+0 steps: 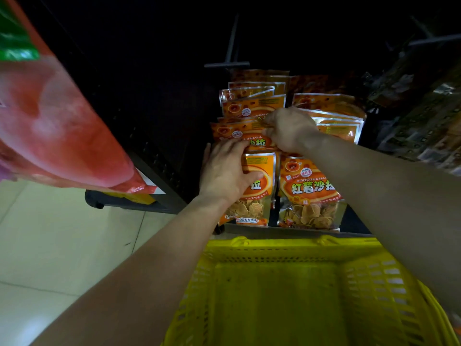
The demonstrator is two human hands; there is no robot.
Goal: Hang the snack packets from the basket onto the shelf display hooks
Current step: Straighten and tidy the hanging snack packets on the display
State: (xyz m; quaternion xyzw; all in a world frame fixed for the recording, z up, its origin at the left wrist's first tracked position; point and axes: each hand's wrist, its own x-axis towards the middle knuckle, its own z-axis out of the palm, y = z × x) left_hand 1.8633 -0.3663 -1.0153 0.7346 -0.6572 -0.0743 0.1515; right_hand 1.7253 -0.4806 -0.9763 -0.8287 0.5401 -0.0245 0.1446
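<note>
Orange snack packets (310, 193) with chips showing through clear windows hang in two columns on the dark shelf. My left hand (225, 171) lies flat with spread fingers on the lower left packet (252, 211). My right hand (289, 129) is closed, pinching the top edge of an orange packet (243, 137) in the left column, where the hook sits hidden behind the fingers. The yellow plastic basket (274, 248) stands right below the shelf, and I see no packets inside it.
A big red bag (62, 136) hangs close at the upper left. Empty metal hooks (228, 63) stick out above the orange packets. Dark packets (424, 131) fill the shelf at the right. Pale floor tiles (62, 245) lie to the left.
</note>
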